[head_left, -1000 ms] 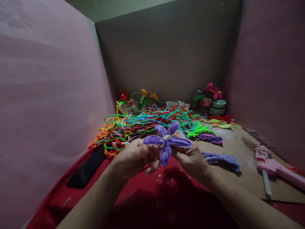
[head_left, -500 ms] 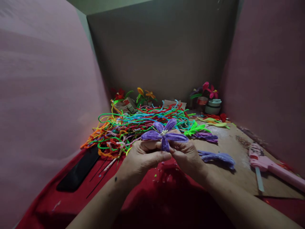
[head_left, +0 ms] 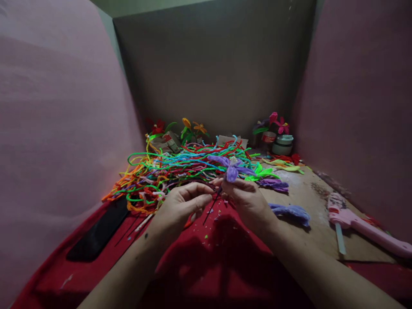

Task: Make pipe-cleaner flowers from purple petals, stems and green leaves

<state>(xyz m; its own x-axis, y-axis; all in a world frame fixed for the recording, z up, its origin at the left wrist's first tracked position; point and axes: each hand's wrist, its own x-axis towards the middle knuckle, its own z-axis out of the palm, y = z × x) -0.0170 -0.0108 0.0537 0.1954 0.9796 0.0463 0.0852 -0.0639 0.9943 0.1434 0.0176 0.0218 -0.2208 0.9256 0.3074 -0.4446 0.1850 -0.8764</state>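
The right hand point(head_left: 249, 199) pinches the purple flower point(head_left: 232, 168) just under its petals, in front of the heap of fuzzy stems point(head_left: 189, 161); its dark stem point(head_left: 212, 206) slants down between the hands. The left hand point(head_left: 185, 204) is beside that stem, thumb and fingertips close together; whether they touch is unclear. Leftward lies a black phone point(head_left: 98, 231), rightward a blue-violet bundle point(head_left: 291, 213) and pink glue gun point(head_left: 357, 223) on cardboard point(head_left: 317, 236).

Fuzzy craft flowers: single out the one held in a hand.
The purple fuzzy flower with the pale centre, on a thin dark stem, in the right hand; the other flowers stand at the back.
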